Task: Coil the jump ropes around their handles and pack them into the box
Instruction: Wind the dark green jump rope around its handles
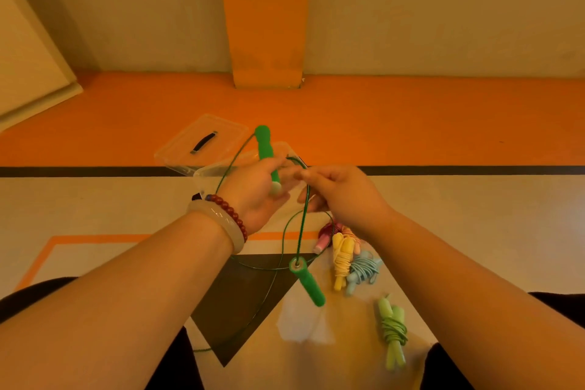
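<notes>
Head view: the left hand [256,196] grips a bright green plastic jump-rope handle [264,146], its long axis pointing away, while the right hand [342,196], just beside it, pinches the thin green cord [302,231], whose second green handle [308,282] hangs below both hands.

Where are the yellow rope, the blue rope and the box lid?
yellow rope [342,259]: head view, its coiled middle.
blue rope [364,268]: head view, its coils.
box lid [223,132]: head view, clear plastic beside handle.

Curled left hand [255,195] nearly meets curled right hand [343,196].
</notes>
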